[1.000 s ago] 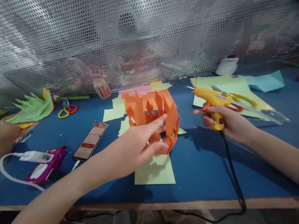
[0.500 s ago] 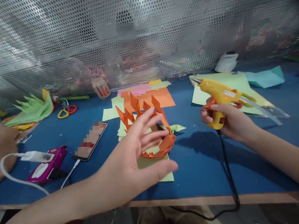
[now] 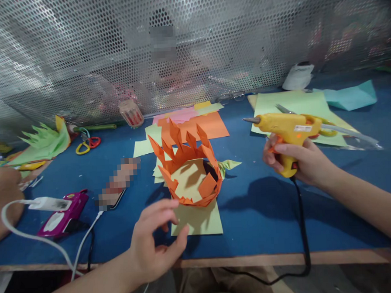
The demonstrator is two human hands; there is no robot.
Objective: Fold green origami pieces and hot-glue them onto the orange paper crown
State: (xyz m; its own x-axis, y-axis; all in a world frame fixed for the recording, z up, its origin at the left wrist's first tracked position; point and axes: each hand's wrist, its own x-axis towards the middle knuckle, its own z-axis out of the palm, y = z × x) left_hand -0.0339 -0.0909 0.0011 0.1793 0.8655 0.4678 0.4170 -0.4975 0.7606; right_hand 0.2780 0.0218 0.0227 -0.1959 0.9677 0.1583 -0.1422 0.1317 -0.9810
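An orange folded-paper ring with pointed spikes [image 3: 171,176] stands upright on pale yellow-green paper [image 3: 199,223] in the middle of the blue table. Just in front of its near rim is my left hand [image 3: 157,236], fingers curved and apart, holding nothing. At the right, my right hand [image 3: 291,157] grips a yellow glue gun [image 3: 276,122] by its handle, a finger on the orange trigger. The gun's nozzle points left, and a clear glue stick pokes out of its back. A twisted light-green paper piece [image 3: 229,165] lies against the ring's right side.
Left of the ring lie a phone [image 3: 119,185] on a white cable and a purple power strip [image 3: 64,214]. Scissors [image 3: 84,143] rest farther back. Another person's hand [image 3: 3,191] is at the left edge. The black cord [image 3: 302,224] hangs over the table's front edge.
My left hand has drawn back from over the orange ring toward the near left, uncovering it. The glue gun in my right hand has shifted slightly, its nozzle now more level.
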